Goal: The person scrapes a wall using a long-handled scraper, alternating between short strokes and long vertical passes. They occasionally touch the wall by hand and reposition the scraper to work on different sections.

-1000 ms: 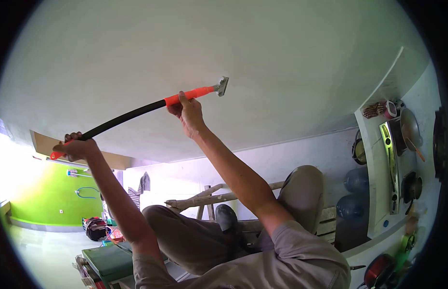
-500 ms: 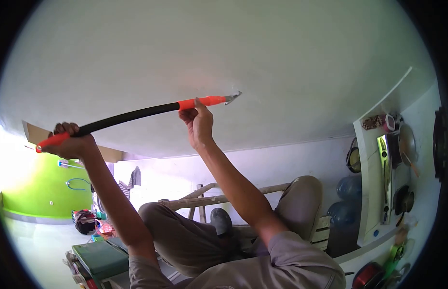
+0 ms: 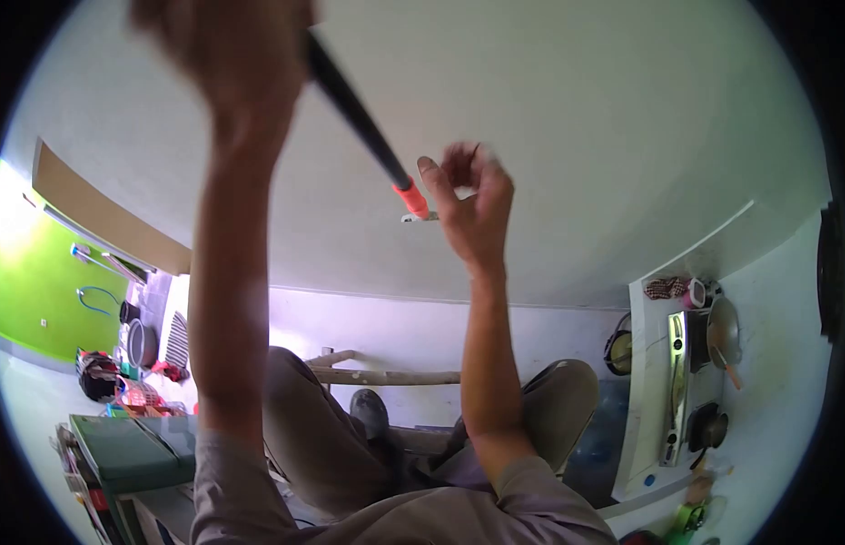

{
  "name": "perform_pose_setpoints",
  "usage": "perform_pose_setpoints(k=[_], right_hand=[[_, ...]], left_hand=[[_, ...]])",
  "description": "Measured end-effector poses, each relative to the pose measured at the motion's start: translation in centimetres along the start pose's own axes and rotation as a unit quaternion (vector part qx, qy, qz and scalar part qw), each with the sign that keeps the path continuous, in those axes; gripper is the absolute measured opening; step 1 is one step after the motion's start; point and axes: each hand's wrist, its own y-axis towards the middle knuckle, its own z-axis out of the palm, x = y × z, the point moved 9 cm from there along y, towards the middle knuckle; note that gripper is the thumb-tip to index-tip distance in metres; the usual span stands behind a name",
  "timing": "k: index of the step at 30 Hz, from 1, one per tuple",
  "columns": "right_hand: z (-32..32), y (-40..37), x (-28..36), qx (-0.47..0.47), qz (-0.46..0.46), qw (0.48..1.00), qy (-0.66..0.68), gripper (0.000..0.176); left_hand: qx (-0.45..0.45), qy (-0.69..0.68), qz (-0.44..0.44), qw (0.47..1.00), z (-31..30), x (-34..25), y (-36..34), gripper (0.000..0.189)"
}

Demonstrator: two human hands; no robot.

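Observation:
My left hand (image 3: 236,59), blurred at the top left, is closed round the upper end of a long-handled scraper (image 3: 360,113). The tool has a black shaft, an orange collar and a small metal blade (image 3: 413,218), which appears to be at the pale smooth surface (image 3: 568,118) in front of me. Its rear orange grip is hidden by my left hand. Beside the collar, on its right, my right hand (image 3: 477,204) is off the tool, thumb and curled fingers apart, with nothing visible in it.
Below me are wooden poles (image 3: 386,376). A counter on the right carries a stove (image 3: 676,386) and a wok (image 3: 724,331). At lower left stands a green box-like piece (image 3: 123,454), with a grey basin (image 3: 142,343) beyond it. A brown panel edge (image 3: 104,213) runs along the left.
My right hand has let go of the scraper's front grip. My left hand has risen, swinging the shaft from nearly level to a steep slant, with the blade now lower.

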Motion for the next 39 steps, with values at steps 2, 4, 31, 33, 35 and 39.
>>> perform_pose_setpoints(k=[2,4,31,33,35,39], right_hand=[[-0.6,1.5,6.9,0.01,-0.152,0.988,0.006,0.029],[-0.2,3.1,11.8,0.044,-0.192,0.979,0.046,0.026],[-2.3,15.7,33.4,0.111,-0.228,0.965,-0.073,0.036],[-2.6,15.1,32.3,0.004,-0.203,0.979,-0.01,0.035],[-1.5,14.4,32.2,-0.003,-0.237,0.97,-0.051,0.036],[1.9,13.9,31.1,0.029,-0.246,0.964,-0.095,0.037]], left_hand=[[0.089,-0.052,0.071,0.992,4.5,-0.7,-1.0,0.036],[0.135,-0.09,0.082,0.983,7.8,-1.4,-1.8,0.042],[0.105,0.103,-0.105,0.984,8.9,11.7,-17.5,0.029],[0.094,0.109,-0.112,0.983,8.0,12.0,-17.6,0.03],[0.082,0.096,-0.114,0.985,7.6,13.0,-17.8,0.033],[0.034,0.085,-0.13,0.987,6.9,15.0,-18.5,0.033]])
